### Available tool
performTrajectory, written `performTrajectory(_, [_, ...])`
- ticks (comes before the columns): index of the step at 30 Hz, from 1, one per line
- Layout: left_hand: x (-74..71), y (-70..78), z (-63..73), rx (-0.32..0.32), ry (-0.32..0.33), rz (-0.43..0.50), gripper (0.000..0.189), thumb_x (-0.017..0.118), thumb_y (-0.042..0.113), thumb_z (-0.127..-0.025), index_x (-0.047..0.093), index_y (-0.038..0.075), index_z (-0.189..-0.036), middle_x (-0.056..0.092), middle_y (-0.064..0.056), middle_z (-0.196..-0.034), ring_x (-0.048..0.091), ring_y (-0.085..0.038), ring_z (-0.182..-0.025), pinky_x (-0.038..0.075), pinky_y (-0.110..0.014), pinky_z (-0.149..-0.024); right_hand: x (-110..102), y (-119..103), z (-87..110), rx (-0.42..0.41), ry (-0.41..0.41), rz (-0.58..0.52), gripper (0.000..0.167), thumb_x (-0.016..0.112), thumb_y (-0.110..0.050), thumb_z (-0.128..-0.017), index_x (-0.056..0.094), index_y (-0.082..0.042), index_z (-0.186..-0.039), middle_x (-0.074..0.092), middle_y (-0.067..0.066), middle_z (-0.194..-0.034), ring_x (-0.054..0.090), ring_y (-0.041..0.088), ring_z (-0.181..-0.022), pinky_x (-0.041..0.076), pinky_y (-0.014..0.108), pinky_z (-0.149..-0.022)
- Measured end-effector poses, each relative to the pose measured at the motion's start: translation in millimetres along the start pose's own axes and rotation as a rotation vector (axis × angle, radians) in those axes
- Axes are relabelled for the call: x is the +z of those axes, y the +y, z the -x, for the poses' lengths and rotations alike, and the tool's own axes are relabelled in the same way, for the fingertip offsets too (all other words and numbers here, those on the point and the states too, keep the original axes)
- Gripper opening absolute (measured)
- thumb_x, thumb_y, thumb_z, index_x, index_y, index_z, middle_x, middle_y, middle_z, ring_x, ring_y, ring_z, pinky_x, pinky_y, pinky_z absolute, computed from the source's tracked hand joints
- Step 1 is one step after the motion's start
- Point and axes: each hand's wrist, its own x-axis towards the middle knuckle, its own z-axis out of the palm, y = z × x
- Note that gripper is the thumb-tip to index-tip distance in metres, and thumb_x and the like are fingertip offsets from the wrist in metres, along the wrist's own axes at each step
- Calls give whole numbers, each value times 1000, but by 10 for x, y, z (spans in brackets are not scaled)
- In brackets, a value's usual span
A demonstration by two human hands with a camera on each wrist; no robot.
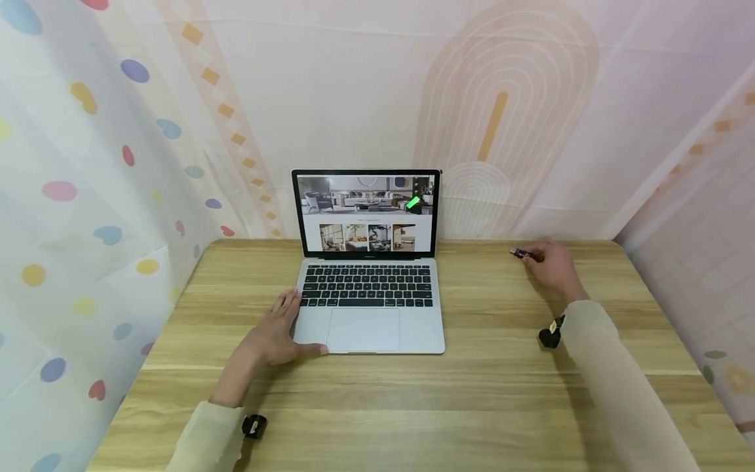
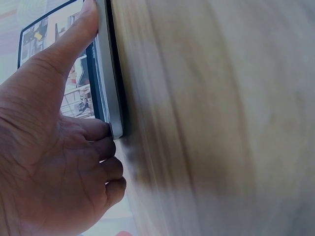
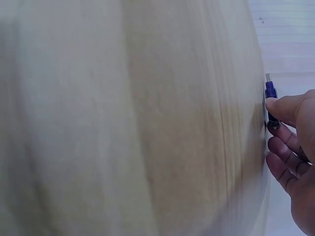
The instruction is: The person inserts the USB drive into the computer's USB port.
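Observation:
An open silver laptop (image 1: 364, 331) stands on the wooden table, its lit screen showing a page with furniture pictures. My left hand (image 1: 274, 334) holds its front left corner, thumb along the front edge and fingers at the left side. The left wrist view shows the thumb on the edge of the laptop (image 2: 109, 81) and the other fingers bent by the corner. Off to the right of the laptop, near the table's back edge, my right hand (image 1: 551, 262) pinches a small dark blue USB flash drive (image 3: 271, 98) between thumb and fingers. Its metal plug points away from the hand.
The wooden table (image 1: 366, 419) ends at a patterned cloth (image 1: 366, 98) hanging behind it. More cloth hangs along the left and right sides. A small black device (image 1: 254, 426) sits at the left wrist, and a similar black device (image 1: 550, 335) at the right.

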Motion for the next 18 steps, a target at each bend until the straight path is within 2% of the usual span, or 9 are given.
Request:
performTrajectory(4, [3,-13,9,-3,0,-2,138,75,78,-72,12,-5,-162,7,-25,-171,5,-46,-159,16,-63,-127,37,-18,37,5,14,-14,28,66,-11,-99,71,9,-118,66,30,-112,59,38,-98,48,43,-80])
performTrajectory(11, [3,-9,6,5,6,-2,137,75,78,-72,13,-5,-162,8,-25,-171,5,-45,-159,16,-63,-127,58,-48,91,14,28,-34,31,65,-13,-100,69,8,-122,64,29,-115,62,42,-101,52,48,-83])
performTrajectory(18, [5,-7,-4,3,3,-1,137,75,78,-72,12,-5,-162,8,-25,-171,5,-45,-159,16,-62,-128,67,-83,124,10,12,-43,31,65,-14,-101,68,9,-122,64,29,-112,63,41,-98,53,45,-80])
